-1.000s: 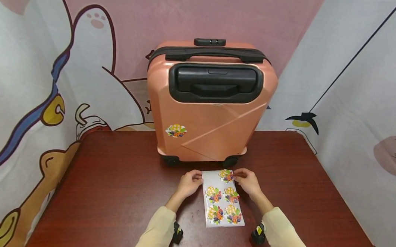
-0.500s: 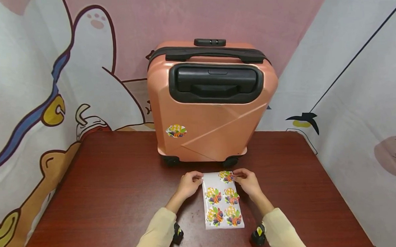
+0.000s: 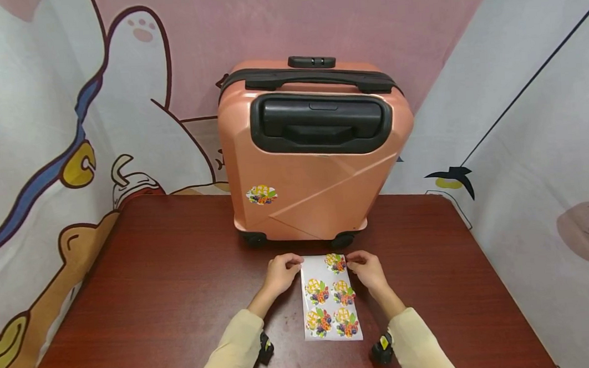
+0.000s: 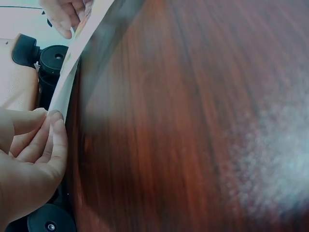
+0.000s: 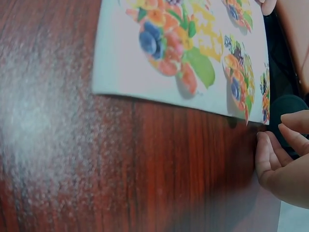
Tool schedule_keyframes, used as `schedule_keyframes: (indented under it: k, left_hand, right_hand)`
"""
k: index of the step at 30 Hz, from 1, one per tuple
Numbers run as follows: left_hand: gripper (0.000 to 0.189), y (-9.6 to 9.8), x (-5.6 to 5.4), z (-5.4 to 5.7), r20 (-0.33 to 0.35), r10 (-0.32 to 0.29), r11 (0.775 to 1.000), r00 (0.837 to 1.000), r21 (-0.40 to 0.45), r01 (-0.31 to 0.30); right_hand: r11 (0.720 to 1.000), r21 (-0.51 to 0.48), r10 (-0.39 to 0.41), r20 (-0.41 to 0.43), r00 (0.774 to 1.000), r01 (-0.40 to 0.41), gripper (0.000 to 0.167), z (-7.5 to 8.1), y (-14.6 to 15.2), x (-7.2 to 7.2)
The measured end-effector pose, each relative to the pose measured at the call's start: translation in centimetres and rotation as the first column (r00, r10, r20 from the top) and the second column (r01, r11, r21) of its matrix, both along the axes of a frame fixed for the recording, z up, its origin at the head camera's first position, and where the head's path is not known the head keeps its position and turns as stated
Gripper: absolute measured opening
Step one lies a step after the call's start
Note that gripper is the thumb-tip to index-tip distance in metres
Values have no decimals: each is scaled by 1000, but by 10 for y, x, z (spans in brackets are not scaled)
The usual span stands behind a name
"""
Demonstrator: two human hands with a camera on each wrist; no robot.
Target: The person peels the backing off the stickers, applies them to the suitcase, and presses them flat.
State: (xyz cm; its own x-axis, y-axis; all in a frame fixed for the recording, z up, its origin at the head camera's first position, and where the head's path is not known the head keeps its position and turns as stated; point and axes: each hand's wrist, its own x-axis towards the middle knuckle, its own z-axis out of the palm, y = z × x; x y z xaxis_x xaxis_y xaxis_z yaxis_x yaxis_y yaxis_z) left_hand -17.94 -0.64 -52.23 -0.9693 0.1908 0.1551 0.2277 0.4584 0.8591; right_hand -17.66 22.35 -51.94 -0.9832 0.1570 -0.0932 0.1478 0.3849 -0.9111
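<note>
A white sticker sheet with several fruit-print stickers is held upright-tilted above the table, in front of the suitcase. My left hand pinches its upper left corner between thumb and fingers, as the left wrist view shows. My right hand is at the upper right corner, beside the top right sticker. In the right wrist view its thumb and fingertips lie close to the corner, loosely bent, with a small gap and nothing visible between them. The sheet's upper left spot bears no sticker.
A salmon-pink suitcase with black handles stands upright behind the sheet, one matching fruit sticker on its lower left. The dark red wooden table spreads around it. A cartoon-printed cloth hangs behind.
The sheet has shifted very slightly toward me. My right fingertips appear to have come a little away from the top right sticker's edge. My left hand keeps its pinch.
</note>
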Motion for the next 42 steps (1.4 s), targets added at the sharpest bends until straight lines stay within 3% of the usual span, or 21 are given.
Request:
schedule_keyframes:
  k: [15, 22, 31, 37, 42]
  left_hand:
    - [14, -3, 0, 1, 100, -7, 1000, 995, -10, 8]
    - [13, -4, 1, 3, 52, 18, 999, 999, -42, -16]
    - [5, -2, -1, 3, -26, 55, 999, 998, 3, -55]
    - [7, 0, -3, 2, -24, 59, 996, 998, 63, -58]
    - [11, 0, -4, 2, -22, 66, 994, 998, 86, -64]
  right_hand:
    - [1000, -7, 12, 24, 1000, -12, 15, -2, 0, -3]
    - [1000, -7, 28, 22, 999, -28, 16, -3, 1, -3]
    - [999, -51, 2, 0, 1000, -2, 19, -2, -2, -4]
    - [998, -57, 23, -45, 999, -25, 21, 0, -4, -5]
    - [997, -51, 55, -37, 998, -57, 22, 3, -4, -4]
